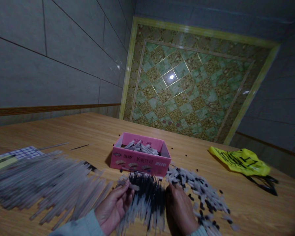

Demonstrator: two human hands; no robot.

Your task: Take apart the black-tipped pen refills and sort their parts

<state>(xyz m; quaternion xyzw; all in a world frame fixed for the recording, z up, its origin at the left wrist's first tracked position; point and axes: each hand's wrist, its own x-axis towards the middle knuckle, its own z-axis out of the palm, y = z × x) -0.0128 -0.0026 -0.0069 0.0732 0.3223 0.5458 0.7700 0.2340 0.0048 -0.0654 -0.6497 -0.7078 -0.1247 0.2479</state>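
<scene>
My left hand [116, 203] is closed, pinching a small translucent plastic piece [134, 187] between thumb and fingers. Between my two hands lies a bundle of thin sticks [148, 196], dark at the far end and whitish toward me. At its right side is my right hand [179, 206], back upward with the fingers curled down; what they hold, if anything, is hidden. To the right spreads a pile of small translucent and black plastic pieces [201, 188]. Just beyond the bundle stands an open pink box [140, 161] with whitish slim pieces [144, 148] inside.
Many long translucent tubes [46, 180] lie across the left of the wooden table [83, 126], beside a blue-checked cloth [27, 151]. A yellow bag [241, 162] with black lettering lies at the right. Tiled walls [64, 65] enclose the table.
</scene>
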